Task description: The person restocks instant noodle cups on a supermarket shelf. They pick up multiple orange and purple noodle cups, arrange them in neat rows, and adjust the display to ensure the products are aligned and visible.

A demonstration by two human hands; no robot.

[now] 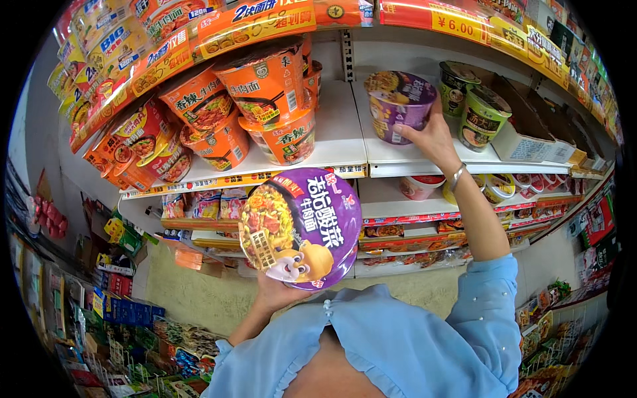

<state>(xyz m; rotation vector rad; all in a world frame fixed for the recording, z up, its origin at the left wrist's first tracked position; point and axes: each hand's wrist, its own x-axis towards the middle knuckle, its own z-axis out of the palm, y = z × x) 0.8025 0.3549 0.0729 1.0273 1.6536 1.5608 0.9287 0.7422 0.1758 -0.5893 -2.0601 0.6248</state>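
Close to my chest, my left hand [281, 293] holds a purple instant noodle bowl [301, 229], its printed lid facing up towards me. The hand grips it from below, so most of the fingers are hidden under the bowl. Out at the shelf, my right hand [429, 137] is around the right side of a second purple noodle bowl [399, 107]. That bowl is at the white shelf board [338, 129]; whether its base rests there I cannot tell. A green noodle cup [482, 119] stands just right of this hand, with a darker green cup [455, 87] behind it.
Orange noodle bowls [283, 137] are stacked on the shelf's left part. Open cardboard boxes [522, 114] sit at its right. Overhead runs a shelf edge with price strips [249, 30]. Lower shelves hold more cups [423, 186] and packets. Packaged goods [129, 308] stand behind me on the left.
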